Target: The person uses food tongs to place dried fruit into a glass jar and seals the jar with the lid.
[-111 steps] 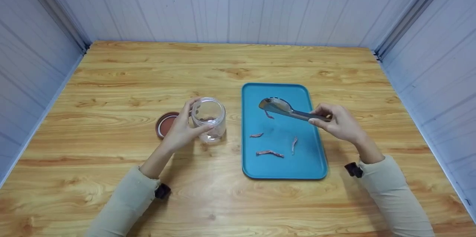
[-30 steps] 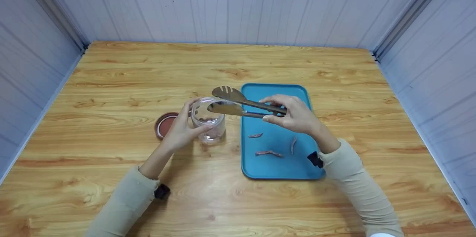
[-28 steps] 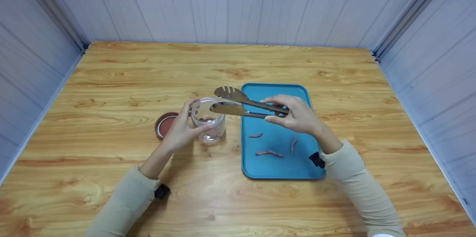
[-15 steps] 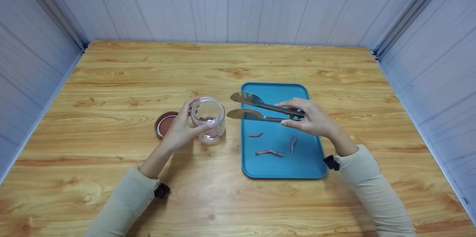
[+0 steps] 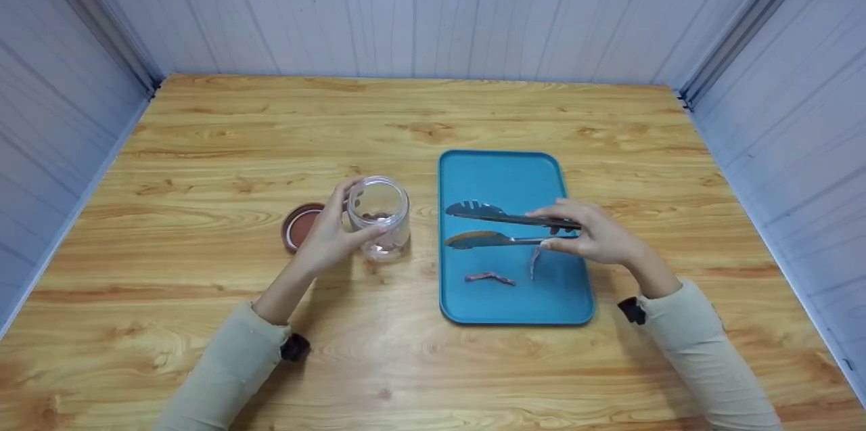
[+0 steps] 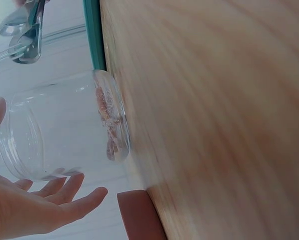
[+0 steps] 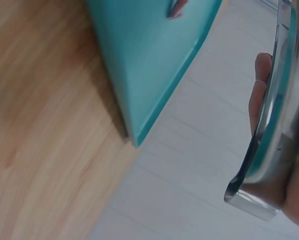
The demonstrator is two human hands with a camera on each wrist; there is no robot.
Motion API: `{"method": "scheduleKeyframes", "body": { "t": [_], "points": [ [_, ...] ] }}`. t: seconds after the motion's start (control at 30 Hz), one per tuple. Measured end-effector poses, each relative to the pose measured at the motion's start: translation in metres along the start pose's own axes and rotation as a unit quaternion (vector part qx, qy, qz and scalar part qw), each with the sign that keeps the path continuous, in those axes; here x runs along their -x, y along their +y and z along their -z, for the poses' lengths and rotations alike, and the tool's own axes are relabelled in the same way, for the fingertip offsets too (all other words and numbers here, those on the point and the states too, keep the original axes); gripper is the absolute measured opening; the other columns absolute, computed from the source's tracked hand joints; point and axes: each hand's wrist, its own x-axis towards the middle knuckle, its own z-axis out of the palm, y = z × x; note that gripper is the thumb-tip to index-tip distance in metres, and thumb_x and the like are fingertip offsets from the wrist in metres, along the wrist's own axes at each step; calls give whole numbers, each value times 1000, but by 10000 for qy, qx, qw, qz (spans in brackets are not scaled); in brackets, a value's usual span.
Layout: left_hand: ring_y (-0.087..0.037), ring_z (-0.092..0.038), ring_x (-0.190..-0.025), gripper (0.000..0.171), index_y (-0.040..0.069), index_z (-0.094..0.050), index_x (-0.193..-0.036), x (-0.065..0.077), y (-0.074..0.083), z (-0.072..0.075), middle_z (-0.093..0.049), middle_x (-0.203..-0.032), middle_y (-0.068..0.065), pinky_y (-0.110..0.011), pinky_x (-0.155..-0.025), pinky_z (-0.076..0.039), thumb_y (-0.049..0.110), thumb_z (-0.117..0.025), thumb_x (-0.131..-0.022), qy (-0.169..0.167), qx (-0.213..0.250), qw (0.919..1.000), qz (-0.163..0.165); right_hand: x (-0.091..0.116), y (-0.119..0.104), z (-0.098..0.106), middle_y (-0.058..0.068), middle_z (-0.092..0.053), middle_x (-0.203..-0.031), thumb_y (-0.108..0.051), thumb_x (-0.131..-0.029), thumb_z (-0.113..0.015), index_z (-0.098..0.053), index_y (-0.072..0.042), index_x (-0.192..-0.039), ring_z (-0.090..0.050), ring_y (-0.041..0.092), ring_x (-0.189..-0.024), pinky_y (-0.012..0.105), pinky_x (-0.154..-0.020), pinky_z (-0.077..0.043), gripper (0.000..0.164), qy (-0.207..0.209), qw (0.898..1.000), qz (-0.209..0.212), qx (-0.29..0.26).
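Note:
My left hand [image 5: 331, 235] holds an open clear jar [image 5: 396, 240], thumb across its front and fingers round its far side. Several reddish-brown dried strips [image 6: 105, 112] lie at the jar's bottom in the left wrist view. My right hand [image 5: 602, 236] grips metal tongs [image 5: 484, 239] between thumb and fingers, above a blue tray [image 5: 514, 180]. The two tong blades stand apart, pointing left, with nothing visibly pinched between them. On the tray lie a bent strip [image 5: 490, 277] and a thinner upright one [image 5: 534, 263], its top end by the tongs. The lower blade covers the spot where another strip lay.
A brown-red jar lid [image 5: 303, 228] lies upside down on the wooden table [image 5: 270, 140], left of the jar and partly behind the left hand. A narrow gap separates jar and tray. Pale panel walls [image 5: 406, 11] enclose the table at the back and both sides.
Earlier, the tongs held a strip over the tray, then stood spread over the jar's mouth. Since then they have moved right and down over the tray. The left hand and jar stay put.

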Motion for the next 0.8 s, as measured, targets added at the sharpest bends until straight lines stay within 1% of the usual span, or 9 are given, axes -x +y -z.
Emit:
{"method": "scheduleKeyframes", "body": {
  "t": [0.03, 0.13, 0.27, 0.37, 0.47, 0.6, 0.7, 0.8],
  "points": [
    [-24, -31, -120, 80, 18, -28, -134, 0, 0, 0, -35, -131, -10, -48, -96, -25, 38, -73, -70, 0, -2, 10000, -8, 3, 2, 1, -5, -55, -96, -18, -79, -67, -56, -14, -119, -45, 19, -76, 37, -68, -38, 42, -15, 10000, -19, -2],
    [-24, -31, -120, 81, 16, -28, -134, 0, 0, 0, -36, -131, -10, -48, -96, -25, 38, -73, -70, 2, 16, 10000, -38, 11, 6, 3, -4, -54, -96, -22, -80, -66, -56, -16, -120, -46, 22, -74, 34, -59, -39, 41, -64, 9999, -146, -41],
    [-24, -30, -120, 82, 15, -28, -135, -1, 0, 0, -35, -131, -10, -48, -96, -25, 37, -73, -70, 11, 36, 10000, -48, 20, 10, 5, -2, -55, -103, -24, -81, -64, -56, -18, -120, -50, 20, -79, 35, -62, -43, 41, -156, 9992, -375, 13],
    [-25, -31, -120, 82, 15, -28, -135, 0, 0, 0, -36, -131, -11, -48, -96, -24, 36, -74, -70, 22, 27, 10000, -54, 24, 13, 4, -3, -56, -105, -26, -81, -65, -57, -21, -119, -50, 18, -79, 36, -61, -42, 40, -150, 9982, -557, 144],
    [-26, -30, -121, 83, 15, -27, -135, 0, 0, 0, -35, -131, -12, -48, -96, -24, 37, -73, -70, 9, 7, 10000, -37, 26, 16, 2, -2, -57, -99, -28, -80, -65, -58, -23, -117, -48, 15, -72, 31, -57, -40, 39, -109, 9973, -653, 327],
    [-27, -29, -121, 83, 16, -27, -135, 0, 1, 0, -34, -131, -11, -49, -96, -24, 40, -72, -70, -21, -9, 10000, 30, 26, 18, 0, -3, -55, -85, -31, -79, -65, -59, -27, -116, -42, 10, -62, 26, -51, -37, 37, -67, 9957, -721, 576],
    [-26, -28, -122, 82, 17, -28, -135, 1, 1, 0, -34, -132, -10, -48, -96, -24, 42, -72, -69, -29, -14, 10000, 55, 26, 19, -2, -3, -53, -80, -34, -79, -64, -60, -28, -114, -39, 9, -59, 25, -50, -35, 36, -42, 9941, -804, 728],
    [-26, -29, -122, 82, 18, -28, -134, 0, 1, 0, -34, -132, -10, -48, -96, -23, 42, -72, -69, -19, -12, 10000, 52, 26, 20, -3, -2, -54, -81, -34, -80, -64, -60, -28, -114, -39, 9, -60, 26, -50, -34, 35, -46, 9933, -842, 791]
  ]
}}
